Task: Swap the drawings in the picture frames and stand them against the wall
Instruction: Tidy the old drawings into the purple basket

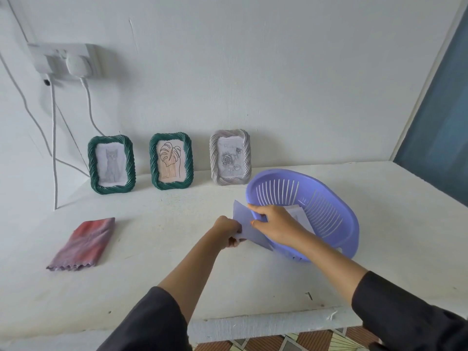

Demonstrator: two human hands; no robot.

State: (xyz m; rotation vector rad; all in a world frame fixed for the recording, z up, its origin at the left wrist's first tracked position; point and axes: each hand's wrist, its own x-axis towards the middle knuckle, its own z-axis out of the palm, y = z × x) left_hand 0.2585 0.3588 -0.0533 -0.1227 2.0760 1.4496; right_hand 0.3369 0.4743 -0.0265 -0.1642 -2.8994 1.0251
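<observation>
A pale sheet (243,225), apparently a drawing, is held at the near rim of a purple basket (352,224). The left hand (228,230) pinches its lower edge and the right hand (274,222) grips its top. Behind, the green cat frame (111,164), green leaf frame (171,161) and grey rose frame (230,157) stand against the wall. A folded cloth (82,244) lies to the left on the table (177,274).

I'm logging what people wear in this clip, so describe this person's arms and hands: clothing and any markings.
Both arms wear loose, dark, near-black long sleeves; the left sleeve and right sleeve stop well short of the wrists. The left hand and right hand are bare, with no gloves, watch or rings visible. One nail on the right hand shows orange polish.
</observation>
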